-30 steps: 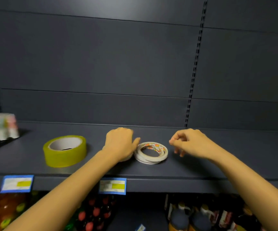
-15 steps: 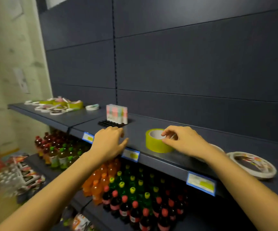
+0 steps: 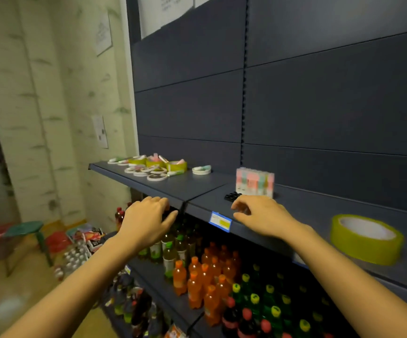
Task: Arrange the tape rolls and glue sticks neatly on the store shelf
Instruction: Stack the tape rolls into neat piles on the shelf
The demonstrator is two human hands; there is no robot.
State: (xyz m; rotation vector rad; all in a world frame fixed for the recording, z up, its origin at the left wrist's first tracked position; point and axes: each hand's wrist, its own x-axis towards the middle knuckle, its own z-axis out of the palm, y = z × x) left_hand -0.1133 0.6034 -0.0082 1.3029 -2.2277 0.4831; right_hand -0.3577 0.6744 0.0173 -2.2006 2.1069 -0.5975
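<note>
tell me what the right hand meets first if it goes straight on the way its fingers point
Most likely the black tray, just ahead of the right hand, with the glue stick pack behind it. Depth is unclear; the hand may pass over the tray.

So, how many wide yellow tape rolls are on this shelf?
4. One yellow tape roll at the near right; three more in the far pile at the shelf end. Others may be hidden.
</note>
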